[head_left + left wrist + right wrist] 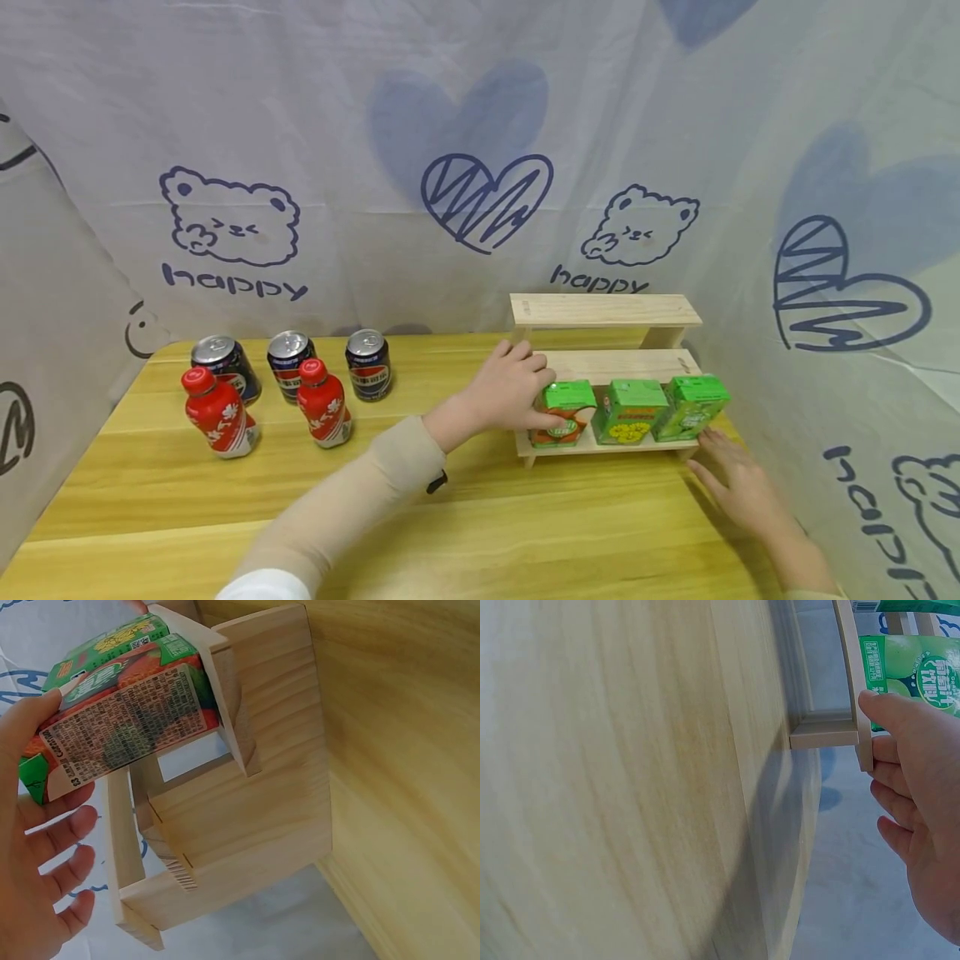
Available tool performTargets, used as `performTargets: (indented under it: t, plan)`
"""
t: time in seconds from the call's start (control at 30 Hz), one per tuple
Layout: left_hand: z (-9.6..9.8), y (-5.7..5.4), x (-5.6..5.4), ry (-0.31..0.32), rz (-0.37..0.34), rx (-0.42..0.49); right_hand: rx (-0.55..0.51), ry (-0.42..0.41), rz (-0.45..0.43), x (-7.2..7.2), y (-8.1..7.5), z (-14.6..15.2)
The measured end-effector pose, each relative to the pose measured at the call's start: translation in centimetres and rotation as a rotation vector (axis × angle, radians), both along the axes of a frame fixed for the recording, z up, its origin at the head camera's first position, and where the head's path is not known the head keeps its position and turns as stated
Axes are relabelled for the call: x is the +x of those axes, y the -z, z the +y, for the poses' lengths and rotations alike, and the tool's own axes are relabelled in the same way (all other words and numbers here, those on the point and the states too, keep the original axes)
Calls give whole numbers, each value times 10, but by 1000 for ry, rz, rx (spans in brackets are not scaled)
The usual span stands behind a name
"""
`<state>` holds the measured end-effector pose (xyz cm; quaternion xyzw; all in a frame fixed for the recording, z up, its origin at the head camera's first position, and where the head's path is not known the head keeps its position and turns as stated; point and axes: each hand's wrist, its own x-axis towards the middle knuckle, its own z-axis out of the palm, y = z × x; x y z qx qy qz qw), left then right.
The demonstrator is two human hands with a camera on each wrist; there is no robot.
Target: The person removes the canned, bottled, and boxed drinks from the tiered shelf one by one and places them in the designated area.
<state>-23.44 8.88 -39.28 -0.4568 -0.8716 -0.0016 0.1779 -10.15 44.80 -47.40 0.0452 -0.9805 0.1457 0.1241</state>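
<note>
Three green juice boxes stand in a row on the lowest step of a small wooden shelf (607, 310). My left hand (513, 389) holds the left juice box (567, 393), which has a red fruit print. In the left wrist view, the thumb lies against that box and the other fingers spread past its end. Beside it are the middle juice box (632, 408), with yellow print, and the right juice box (692, 407). My right hand (738, 483) grips the right end of the bottom step, thumb on its front edge in the right wrist view (922, 787).
On the left of the wooden table (450, 550) stand three dark cola cans (369, 365) at the back and two red bottles (324, 404) before them. A small black object (437, 482) shows by the left wrist. Printed white cloth (345, 167) hangs behind and at both sides.
</note>
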Motion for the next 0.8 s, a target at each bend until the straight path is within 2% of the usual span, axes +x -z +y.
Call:
performTargets:
  t: [0.4,0.8]
  plan:
    - [2,5,0,78,25,120,4,-9,6,-1,0,1]
    - [2,10,4,126,48,218,17,-3,16,-1,0,0]
